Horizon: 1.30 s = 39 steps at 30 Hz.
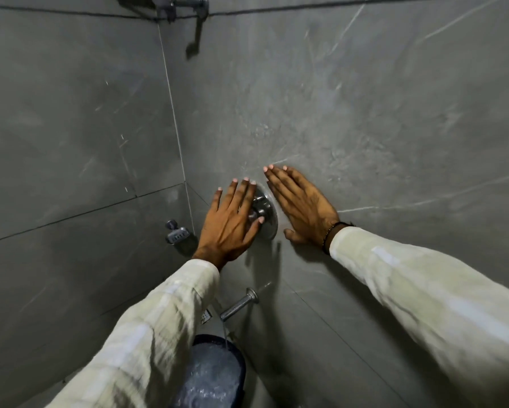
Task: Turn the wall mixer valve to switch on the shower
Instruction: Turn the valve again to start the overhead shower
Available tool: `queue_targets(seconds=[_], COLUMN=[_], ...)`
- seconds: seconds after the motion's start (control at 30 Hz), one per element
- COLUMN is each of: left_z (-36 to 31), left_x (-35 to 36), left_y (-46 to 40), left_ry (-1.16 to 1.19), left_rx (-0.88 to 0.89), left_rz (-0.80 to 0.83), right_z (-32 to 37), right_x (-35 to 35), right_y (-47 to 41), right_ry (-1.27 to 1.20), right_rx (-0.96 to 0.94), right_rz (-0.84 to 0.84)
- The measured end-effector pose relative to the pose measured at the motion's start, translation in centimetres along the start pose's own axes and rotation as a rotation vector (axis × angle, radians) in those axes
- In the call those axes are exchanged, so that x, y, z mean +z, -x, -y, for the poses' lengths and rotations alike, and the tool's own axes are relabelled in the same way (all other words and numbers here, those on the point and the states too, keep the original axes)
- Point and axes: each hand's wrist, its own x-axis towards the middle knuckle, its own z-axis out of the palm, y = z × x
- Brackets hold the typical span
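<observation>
Hands flat, gripping nothing: left hand (232, 219) over mixer valve (263, 212), right hand (303, 207) on wall. Wet knob (spout (238, 307) running) could slip.

Both hands (231, 214) (301, 206) flat, fingers spread

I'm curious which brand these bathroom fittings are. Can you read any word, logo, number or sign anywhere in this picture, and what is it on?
None: no readable text shows anywhere.
Mixer valve plate: bare chrome, half hidden by the left hand; no marking can be made out.
Spout, soap dish, overhead shower fitting: no lettering visible.
Bucket: no label seen.
Grey wall tiles: only veins and scratches.
</observation>
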Motion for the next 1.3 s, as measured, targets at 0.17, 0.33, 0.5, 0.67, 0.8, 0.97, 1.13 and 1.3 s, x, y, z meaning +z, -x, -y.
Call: queue_targets(seconds=[0.17, 0.33, 0.5, 0.67, 0.8, 0.97, 1.13, 1.3], left_z=[-2.0, -2.3, -0.8, 2.3, 4.6, 6.4, 7.4, 7.4], left_x=[-9.7, -20.9, -32.3, -42.5, -48.2, -52.4, -54.9, -56.7], left_y=[1.4, 3.3, 6.0, 9.1, 11.2, 13.2, 14.5, 15.3], left_ry=[-0.069, -0.148, -0.234, -0.306, -0.381, -0.427, -0.441, -0.443], left_rx=[0.082, 0.139, 0.144, 0.082, 0.015, -0.035, -0.078, -0.093], left_rz=[-0.098, -0.201, -0.328, -0.487, -0.517, -0.528, -0.538, -0.55], right_z=[-4.6, -8.2, -12.1, -15.6, -17.4, -18.4, -19.4, -20.2], right_x=[-6.7, -15.2, -24.5, -33.3, -38.5, -42.5, -44.9, -46.2], right_y=[3.8, 6.9, 8.1, 7.4, 6.9, 6.8, 7.0, 7.6], right_ry=[-0.108, -0.209, -0.338, -0.586, -0.655, -0.651, -0.629, -0.596], right_rx=[0.117, 0.23, 0.333, 0.542, 0.645, 0.632, 0.642, 0.646], right_rz=[-0.044, -0.109, -0.258, -0.463, -0.521, -0.558, -0.59, -0.603])
